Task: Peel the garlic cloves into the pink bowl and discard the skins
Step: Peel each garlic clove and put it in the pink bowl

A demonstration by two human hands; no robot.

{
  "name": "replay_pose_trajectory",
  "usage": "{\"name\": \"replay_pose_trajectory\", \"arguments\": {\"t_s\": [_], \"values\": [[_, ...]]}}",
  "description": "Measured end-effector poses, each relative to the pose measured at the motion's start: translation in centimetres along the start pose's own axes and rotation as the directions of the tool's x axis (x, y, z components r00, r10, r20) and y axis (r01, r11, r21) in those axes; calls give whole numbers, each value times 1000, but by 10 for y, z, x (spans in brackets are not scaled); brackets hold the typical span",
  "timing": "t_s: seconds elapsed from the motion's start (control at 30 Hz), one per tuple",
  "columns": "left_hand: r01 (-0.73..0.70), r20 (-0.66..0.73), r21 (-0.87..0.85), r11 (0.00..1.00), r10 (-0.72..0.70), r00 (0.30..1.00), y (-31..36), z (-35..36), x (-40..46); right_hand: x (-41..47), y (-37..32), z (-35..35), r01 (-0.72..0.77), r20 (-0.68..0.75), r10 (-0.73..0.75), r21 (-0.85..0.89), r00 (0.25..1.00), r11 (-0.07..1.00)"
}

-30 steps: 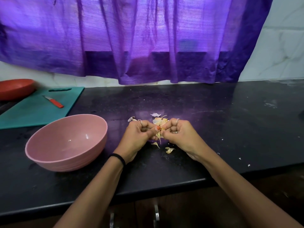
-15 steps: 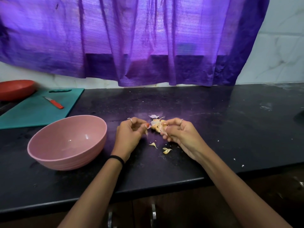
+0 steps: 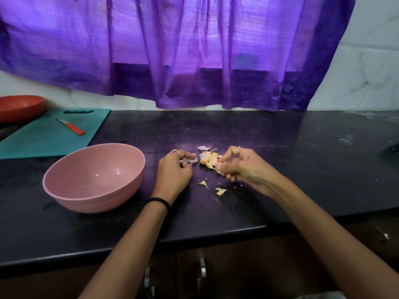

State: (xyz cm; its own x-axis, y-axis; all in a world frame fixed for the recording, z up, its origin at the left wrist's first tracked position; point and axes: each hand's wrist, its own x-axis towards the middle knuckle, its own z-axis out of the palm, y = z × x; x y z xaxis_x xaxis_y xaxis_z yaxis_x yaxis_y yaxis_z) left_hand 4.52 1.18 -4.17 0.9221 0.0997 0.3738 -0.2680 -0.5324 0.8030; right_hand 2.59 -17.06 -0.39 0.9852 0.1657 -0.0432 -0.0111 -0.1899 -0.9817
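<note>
So far my pink bowl looks empty; left hand pinches garlic skin, right hand grips garlic between my fingers; peeling mostly remains.

Your hands have come apart: a second ago they were pressed together over the garlic, thumbs meeting. Now your left hand has drawn away to the left with a torn strip of skin pinched in its fingers, while your right hand keeps hold of the garlic, which sits exposed in the gap between them above the tabletop.
</note>
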Motion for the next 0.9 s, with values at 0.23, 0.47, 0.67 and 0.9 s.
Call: {"name": "replay_pose_trajectory", "arguments": {"t_s": [0.23,0.47,0.67,0.9], "values": [[-126,-19,22,992,127,992,0,2,0,0,-6,-3,-145,124,164,-147,979,978],[-134,-49,11,991,134,990,2,-1,-1,6,-12,-1,-169,146,225,-318,963,933],[-98,-62,-12,995,97,993,-3,2,2,12,-23,7,-139,134,228,-478,964,868],[-76,-160,80,994,88,983,-7,3,3,16,-25,5,-260,84,304,-338,949,905]]}}
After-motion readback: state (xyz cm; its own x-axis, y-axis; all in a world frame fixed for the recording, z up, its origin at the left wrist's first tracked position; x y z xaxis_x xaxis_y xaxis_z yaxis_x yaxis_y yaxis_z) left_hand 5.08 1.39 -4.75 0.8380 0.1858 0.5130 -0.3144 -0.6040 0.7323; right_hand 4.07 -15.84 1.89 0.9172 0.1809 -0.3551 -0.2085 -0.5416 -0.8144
